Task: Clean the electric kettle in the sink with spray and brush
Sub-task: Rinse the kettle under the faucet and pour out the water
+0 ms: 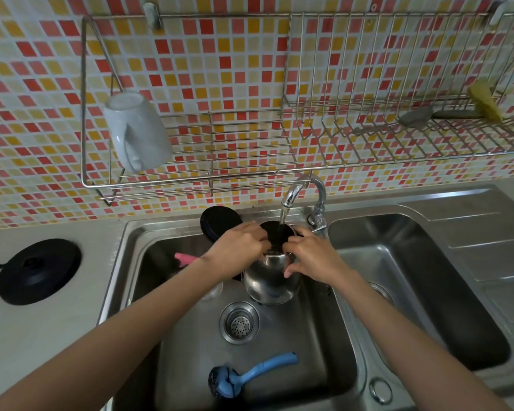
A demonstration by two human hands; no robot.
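Note:
The steel electric kettle (269, 281) stands in the left sink basin (306, 345) under the faucet (304, 189), and water runs into its open top. Its black lid (218, 222) is flipped back to the left. My left hand (239, 244) grips the kettle's rim on the left side. My right hand (310, 256) holds the rim and the upper body on the right, thumb down the steel wall. A blue-handled brush (250, 375) with dark bristles lies on the basin floor near the front. A pink item (186, 258), partly hidden by my left forearm, lies at the basin's left.
The black kettle base (39, 269) sits on the counter at left. A second basin (413, 280) lies to the right. Above, a wire rack (190, 161) holds a white mug (137, 132), and a dish rack (413, 114) holds a spoon and a yellow sponge (485, 99). The drain (239, 321) is mid-basin.

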